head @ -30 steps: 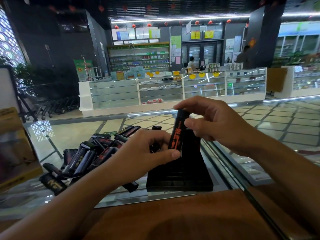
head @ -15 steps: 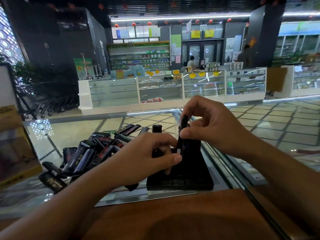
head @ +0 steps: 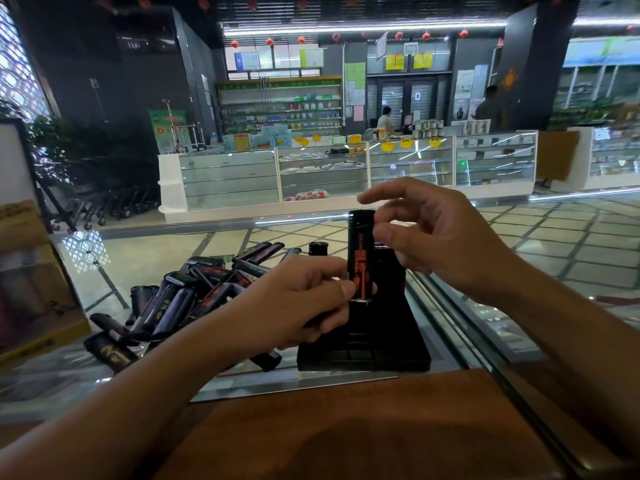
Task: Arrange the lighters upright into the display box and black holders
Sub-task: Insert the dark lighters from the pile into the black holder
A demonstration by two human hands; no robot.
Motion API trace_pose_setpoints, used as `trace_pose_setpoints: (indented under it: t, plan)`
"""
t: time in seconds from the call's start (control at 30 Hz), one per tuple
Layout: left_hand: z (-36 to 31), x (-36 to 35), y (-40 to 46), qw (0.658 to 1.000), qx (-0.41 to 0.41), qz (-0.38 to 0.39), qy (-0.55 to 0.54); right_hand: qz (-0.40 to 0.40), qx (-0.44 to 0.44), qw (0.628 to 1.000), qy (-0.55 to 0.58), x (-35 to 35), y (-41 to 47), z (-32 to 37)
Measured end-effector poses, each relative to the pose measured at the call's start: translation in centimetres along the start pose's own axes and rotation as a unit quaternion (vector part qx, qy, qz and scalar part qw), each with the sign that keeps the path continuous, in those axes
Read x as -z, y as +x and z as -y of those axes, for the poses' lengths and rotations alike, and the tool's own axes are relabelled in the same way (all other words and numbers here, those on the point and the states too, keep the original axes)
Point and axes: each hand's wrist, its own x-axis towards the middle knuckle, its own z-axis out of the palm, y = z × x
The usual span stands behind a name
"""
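Glass counter (head: 145,265): loose lighter pile (head: 180,299), a dozen-plus, exact count unclear. One black holder (head: 367,344), at least one lighter already standing behind. Since 0.5 s ago the upright lighter (head: 361,254) sits higher, left hand (head: 298,306) pinching its lower half; right hand (head: 436,233) let go, fingers relaxed beside it. Likely reseating, not yet slotted.

Left hand (head: 304,306) covers left part of holder (head: 381,344); slots there not visible. Lighter (head: 361,254) base hidden behind thumb, so seated or above slot: cannot tell. Second lighter (head: 318,248) mostly hidden by hand. Pile (head: 180,299) print too blurred to read. Box (head: 31,282) cut by left edge.
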Motion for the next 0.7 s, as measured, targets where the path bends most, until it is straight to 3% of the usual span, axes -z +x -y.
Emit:
trace_pose_setpoints:
  t: [0.2, 0.37, 0.53, 0.7]
  plan:
    - [0.5, 0.4, 0.1, 0.997, -0.003, -0.026, 0.076, 0.004, 0.031, 0.998, -0.054, 0.5, 0.3, -0.8]
    - [1.3, 2.5, 0.1, 0.984, -0.01, -0.138, 0.113, -0.077, 0.023, 0.996, -0.048, 1.8, 0.7, -1.7]
    - [0.9, 4.4, -0.5, 0.965, -0.017, -0.226, 0.129, -0.109, 0.031, 0.991, -0.064, 2.1, 0.9, -2.6]
    - [1.6, 4.2, -2.8, 0.93, 0.024, -0.203, 0.305, -0.141, 0.035, 0.986, -0.08, 1.8, 0.9, -2.8]
